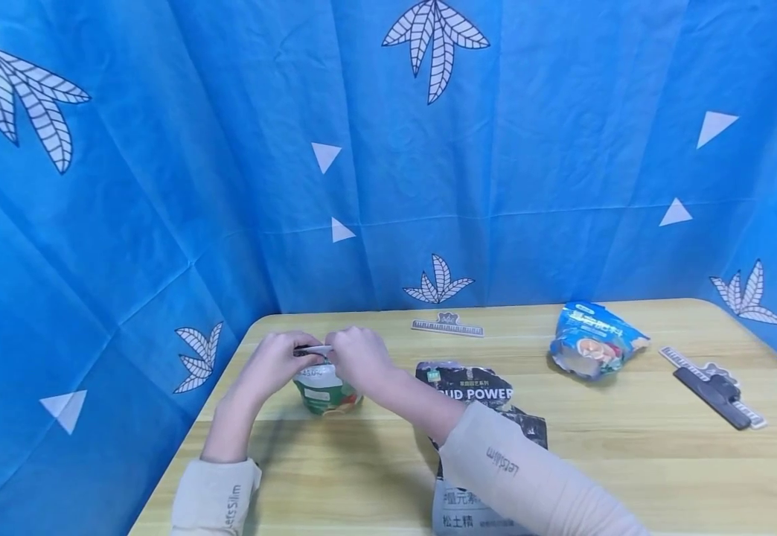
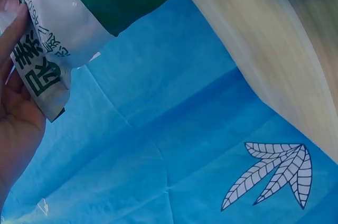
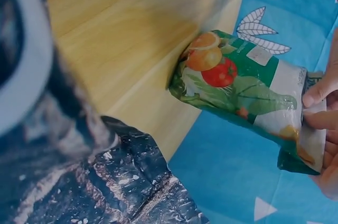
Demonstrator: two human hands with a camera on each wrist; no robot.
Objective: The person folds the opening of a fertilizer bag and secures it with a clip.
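A green and white fertilizer bag [image 1: 324, 392], printed with fruit and vegetables, stands at the table's left side. My left hand [image 1: 271, 366] pinches one side of its top, and my right hand [image 1: 364, 360] pinches the other. Between the hands the top edge looks folded over. From the left wrist, the bag [image 2: 79, 15] hangs across the upper left, with the fingers of the left hand [image 2: 18, 108] around its bent top. The right wrist view shows the bag's printed front [image 3: 237, 84] and fingers on its top end. Part of the bag's top is hidden by the hands.
A black bag [image 1: 472, 383] lies beneath my right forearm. Farther right sits a blue bag [image 1: 592, 342]. One white sealing clip [image 1: 447, 325] lies at the back edge; another white clip [image 1: 683, 359] and a black clip [image 1: 711, 398] lie together at the right. Blue curtains [image 1: 415, 164] surround the table.
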